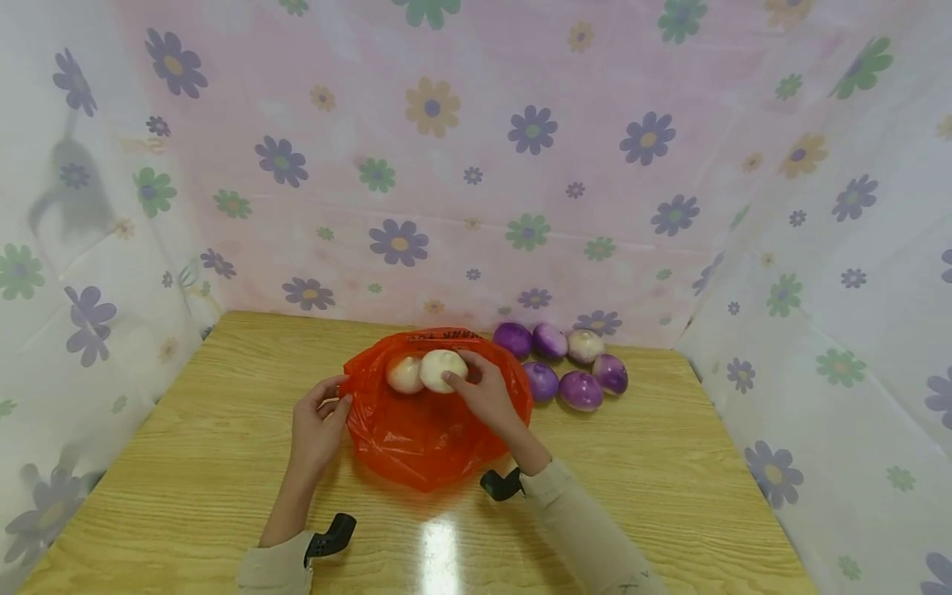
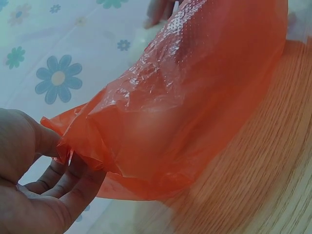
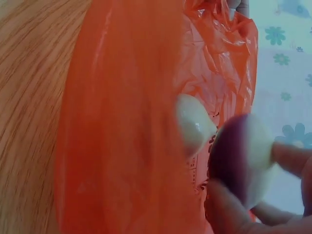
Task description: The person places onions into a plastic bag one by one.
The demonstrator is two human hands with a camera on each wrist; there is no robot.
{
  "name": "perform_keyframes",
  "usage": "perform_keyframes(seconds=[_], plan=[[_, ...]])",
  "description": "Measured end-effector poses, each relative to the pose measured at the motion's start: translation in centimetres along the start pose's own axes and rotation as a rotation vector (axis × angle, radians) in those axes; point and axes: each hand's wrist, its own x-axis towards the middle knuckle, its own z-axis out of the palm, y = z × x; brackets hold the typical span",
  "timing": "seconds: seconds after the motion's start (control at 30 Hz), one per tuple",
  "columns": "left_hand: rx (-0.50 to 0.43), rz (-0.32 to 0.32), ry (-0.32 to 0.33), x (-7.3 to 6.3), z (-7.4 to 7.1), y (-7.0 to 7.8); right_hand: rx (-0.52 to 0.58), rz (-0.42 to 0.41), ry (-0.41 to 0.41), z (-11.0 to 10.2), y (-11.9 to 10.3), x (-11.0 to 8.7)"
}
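A red plastic bag (image 1: pixel 427 446) lies spread on the table with its mouth open. My left hand (image 1: pixel 320 426) pinches the bag's left edge between thumb and fingers; the left wrist view shows the film bunched in that hand (image 2: pixel 63 180). Over the bag's opening, my right hand (image 1: pixel 487 397) grips a purple-and-white turnip (image 3: pixel 243 158), its white side facing up in the head view. Another turnip (image 1: pixel 404 374), pale, sits inside the bag just left of the held one, its pointed tip showing in the right wrist view.
Several purple and white turnips (image 1: pixel 581 391) stand grouped to the right of the bag, the nearest close against its edge. The wooden table (image 1: pixel 216 438) is enclosed by flower-printed cloth (image 1: pixel 476 149) at the back and sides. Black wrist mounts (image 1: pixel 332 535) stick out from both sleeves.
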Motion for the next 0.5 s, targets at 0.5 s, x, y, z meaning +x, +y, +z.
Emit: perform_keyframes(seconds=[0.5], plan=[[-0.022, 0.001, -0.001, -0.1, 0.0, -0.1, -0.076, 0.106, 0.076, 1.4, 1.2, 1.1]])
